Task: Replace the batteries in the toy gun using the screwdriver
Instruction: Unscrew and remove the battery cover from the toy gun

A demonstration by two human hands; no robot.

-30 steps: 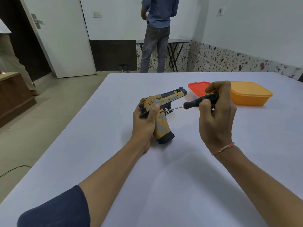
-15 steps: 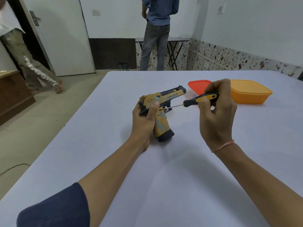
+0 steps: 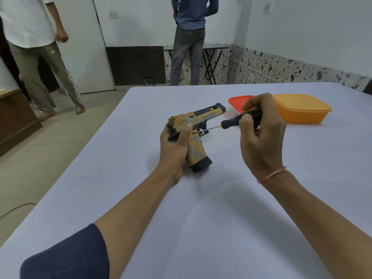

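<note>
A yellow and black toy gun (image 3: 198, 135) stands with its grip base on the white table (image 3: 221, 218), barrel pointing away to the right. My left hand (image 3: 175, 146) grips the rear of the gun, thumb pressed on its side. My right hand (image 3: 260, 135) holds the black handle of a screwdriver (image 3: 231, 122). The thin metal shaft runs left and its tip touches the gun's side just above the grip, beside my left thumb.
An orange plastic box (image 3: 302, 109) and a red lid (image 3: 238, 101) lie on the table beyond my right hand. A person in a white shirt (image 3: 36, 57) walks on the floor at the left. Another person (image 3: 190, 41) stands at the back by a folding table.
The gun and both hands stay almost where they were; the screwdriver's handle has turned a little in my right fingers. The person at the left has walked further into the room.
</note>
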